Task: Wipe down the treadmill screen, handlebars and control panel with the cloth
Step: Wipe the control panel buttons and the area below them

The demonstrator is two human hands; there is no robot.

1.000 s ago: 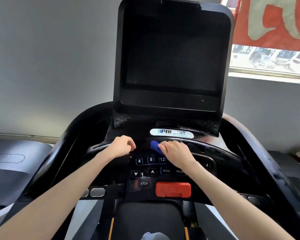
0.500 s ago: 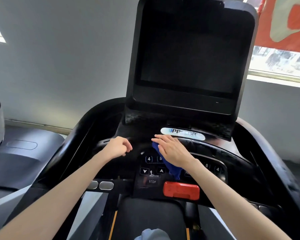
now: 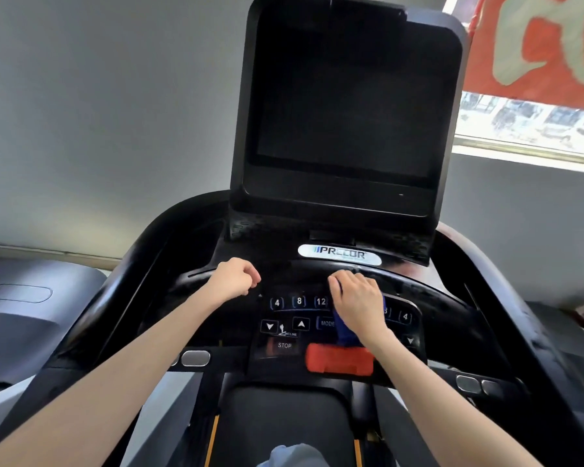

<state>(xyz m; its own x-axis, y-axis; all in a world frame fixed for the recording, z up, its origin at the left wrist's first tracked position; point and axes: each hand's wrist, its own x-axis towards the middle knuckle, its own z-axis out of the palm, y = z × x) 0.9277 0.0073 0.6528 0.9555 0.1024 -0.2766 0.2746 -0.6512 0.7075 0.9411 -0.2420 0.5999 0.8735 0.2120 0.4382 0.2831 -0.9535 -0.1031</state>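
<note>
Two bare hands sit at the top of a treadmill's control panel [image 3: 297,320], the right one on a blue cloth [image 3: 346,332].

At the left of the frame the black left handlebar [image 3: 122,298] curves down toward the lower corner, with a silver pad [image 3: 195,358] on the crossbar beside it. The left grip [image 3: 233,278] is curled into a loose fist with nothing in it, resting just above the "4" button. The dark screen [image 3: 344,112] stands upright at upper centre, over a silver badge [image 3: 339,255]. Right of centre, the right grip [image 3: 358,301] has its fingers bent over the cloth, holding it against the panel's right half. The cloth hangs from under the palm to the red stop bar [image 3: 339,364]. A window [image 3: 526,129] and a red banner [image 3: 536,45] fill the upper right.
</note>
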